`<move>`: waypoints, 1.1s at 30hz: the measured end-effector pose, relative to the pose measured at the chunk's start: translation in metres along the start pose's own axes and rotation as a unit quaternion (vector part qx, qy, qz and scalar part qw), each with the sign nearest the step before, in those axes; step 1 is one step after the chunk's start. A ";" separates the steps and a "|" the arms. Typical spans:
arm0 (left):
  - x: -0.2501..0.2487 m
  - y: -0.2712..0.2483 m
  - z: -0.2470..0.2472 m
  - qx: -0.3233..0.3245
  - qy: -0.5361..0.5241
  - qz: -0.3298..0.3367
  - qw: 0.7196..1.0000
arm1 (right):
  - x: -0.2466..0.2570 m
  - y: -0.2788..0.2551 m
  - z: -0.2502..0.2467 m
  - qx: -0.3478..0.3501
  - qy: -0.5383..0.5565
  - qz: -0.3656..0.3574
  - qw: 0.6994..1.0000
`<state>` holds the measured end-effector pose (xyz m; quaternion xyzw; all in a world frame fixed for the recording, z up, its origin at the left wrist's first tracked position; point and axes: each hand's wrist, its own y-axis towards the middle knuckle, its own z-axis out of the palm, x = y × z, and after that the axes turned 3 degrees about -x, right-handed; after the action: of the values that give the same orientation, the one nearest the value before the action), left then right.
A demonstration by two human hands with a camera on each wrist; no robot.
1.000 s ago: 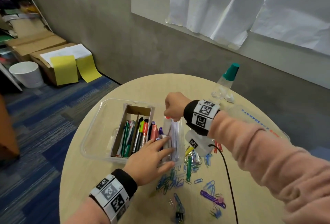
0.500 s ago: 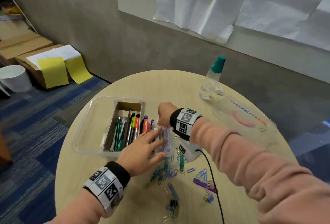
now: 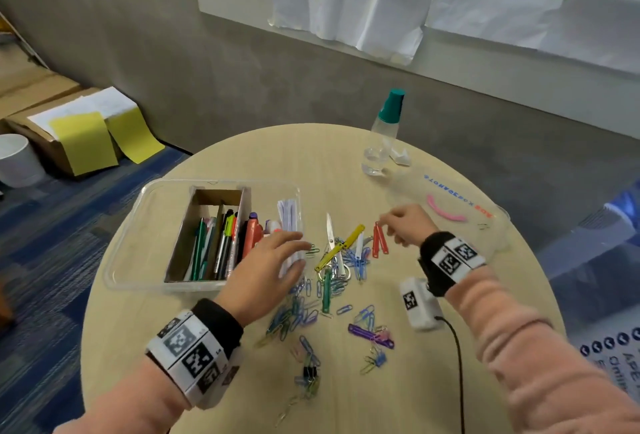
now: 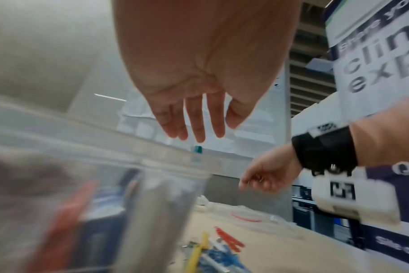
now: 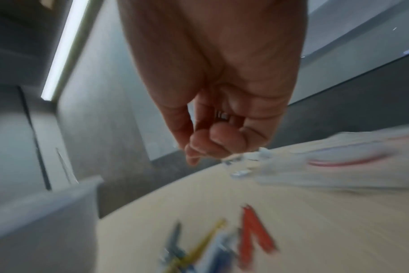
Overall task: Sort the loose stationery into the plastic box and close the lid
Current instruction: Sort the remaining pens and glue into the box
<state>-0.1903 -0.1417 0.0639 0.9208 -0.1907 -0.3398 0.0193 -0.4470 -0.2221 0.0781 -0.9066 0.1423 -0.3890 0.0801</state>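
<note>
Red clips [image 3: 380,239], yellow clip [image 3: 341,246], clear box [image 3: 145,226]

The table [image 3: 242,156] under my arms looks like pale wood-grain laminate, smooth and matt; the box [image 3: 152,198] is clear glossy plastic, and so is the lid [image 3: 450,191]; the divider [image 3: 180,246] inside the box is plain brown cardboard, dull and slightly rough; the scissors [image 3: 330,236] have bright shiny metal blades; the paper clips [image 3: 298,316] look coated in smooth coloured plastic; the bottle [image 3: 381,139] is clear plastic with a matt teal cap; my sleeve [image 3: 519,347] is soft pink fleecy cloth; the floor [image 3: 52,260] is rough blue carpet.
</note>
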 end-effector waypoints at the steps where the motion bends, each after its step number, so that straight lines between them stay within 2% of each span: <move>1: -0.012 0.003 0.008 -0.010 -0.001 0.013 1.000 | -0.022 -0.001 -0.001 0.001 -0.012 0.023 1.000; 4: -0.047 0.022 0.042 0.008 -0.001 0.027 1.000 | -0.078 -0.005 0.007 0.021 -0.035 0.072 0.997; 6: -0.062 0.046 0.070 0.034 0.021 -0.011 0.999 | -0.103 -0.007 0.014 0.031 -0.042 0.080 0.995; 9: -0.062 0.093 0.104 0.065 0.051 -0.157 0.984 | -0.127 -0.007 0.022 0.029 -0.029 0.086 0.995; 12: -0.039 0.133 0.123 0.030 0.071 -0.301 0.950 | -0.139 -0.004 0.024 0.030 -0.004 0.095 0.995; 15: -0.012 0.155 0.136 0.018 0.086 -0.393 0.915 | -0.143 0.002 0.025 0.056 0.005 0.088 0.995; 17: 0.002 0.163 0.143 0.015 0.080 -0.423 0.903 | -0.143 0.004 0.026 0.069 0.001 0.082 0.994; 20: 0.013 0.171 0.150 0.018 0.080 -0.424 0.902 | -0.144 0.006 0.027 0.086 -0.032 0.062 0.994; 22: 0.012 0.174 0.150 0.042 0.092 -0.410 0.907 | -0.145 0.008 0.029 0.097 -0.046 0.054 0.993; 28: -0.012 0.179 0.138 0.069 0.092 -0.380 0.918 | -0.143 0.009 0.027 0.117 -0.052 0.047 0.991; 33: -0.043 0.177 0.109 0.086 0.074 -0.307 0.945 | -0.138 0.007 0.016 0.145 -0.006 0.070 0.987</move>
<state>-0.3493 -0.2802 0.0356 0.9556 0.0743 -0.2420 -0.1511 -0.5271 -0.1843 -0.0287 -0.8758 0.1470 -0.3932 0.2382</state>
